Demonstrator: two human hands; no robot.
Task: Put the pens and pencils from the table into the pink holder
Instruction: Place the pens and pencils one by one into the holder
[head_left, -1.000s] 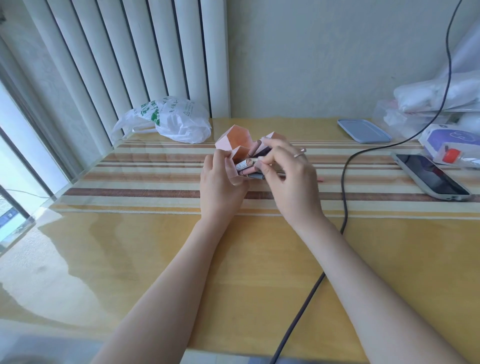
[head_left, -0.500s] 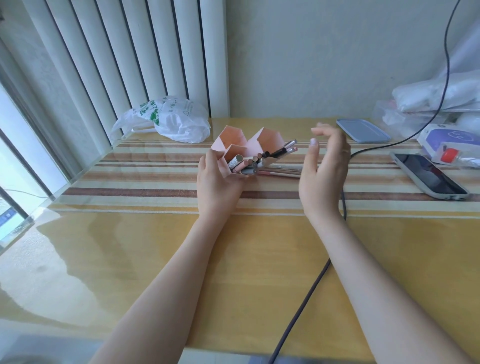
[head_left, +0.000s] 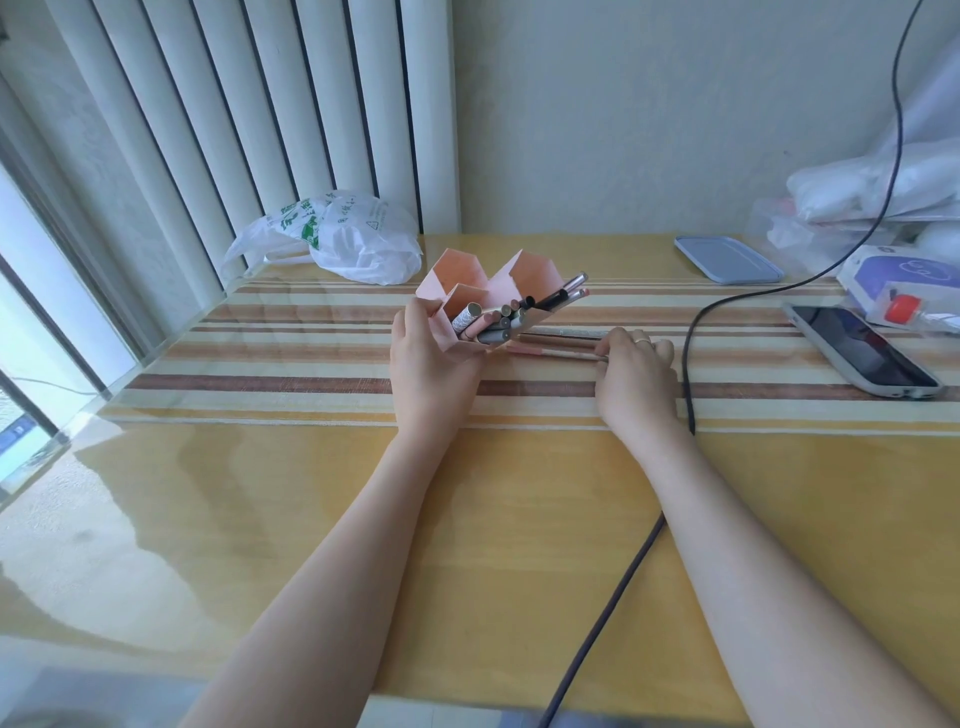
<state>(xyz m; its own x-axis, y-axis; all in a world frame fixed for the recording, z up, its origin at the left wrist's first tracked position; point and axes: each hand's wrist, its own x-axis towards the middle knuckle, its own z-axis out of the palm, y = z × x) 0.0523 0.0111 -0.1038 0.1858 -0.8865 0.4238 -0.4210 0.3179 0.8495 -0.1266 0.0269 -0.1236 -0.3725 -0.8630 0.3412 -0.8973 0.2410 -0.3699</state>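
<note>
On the striped glass-topped table (head_left: 291, 358), two bare hands work at a pink faceted paper holder (head_left: 470, 280).

Left hand (head_left: 428, 364) grips the tilted holder's front wall, several grey and black pens (head_left: 519, 312) inside it. Right hand (head_left: 631, 371) rests on the table, fingertips curled onto thin brown and pink pencils (head_left: 558, 347) lying just beside the holder.

My left hand (head_left: 431, 364) grips the pink holder (head_left: 483, 296), tipped toward the right, with pens (head_left: 519, 312) sticking out of it. My right hand (head_left: 636, 371) pinches the pencils (head_left: 561, 347) lying on the bench (head_left: 311, 493) just beside the holder. A phone (head_left: 860, 351) lies well apart to the right.
</note>
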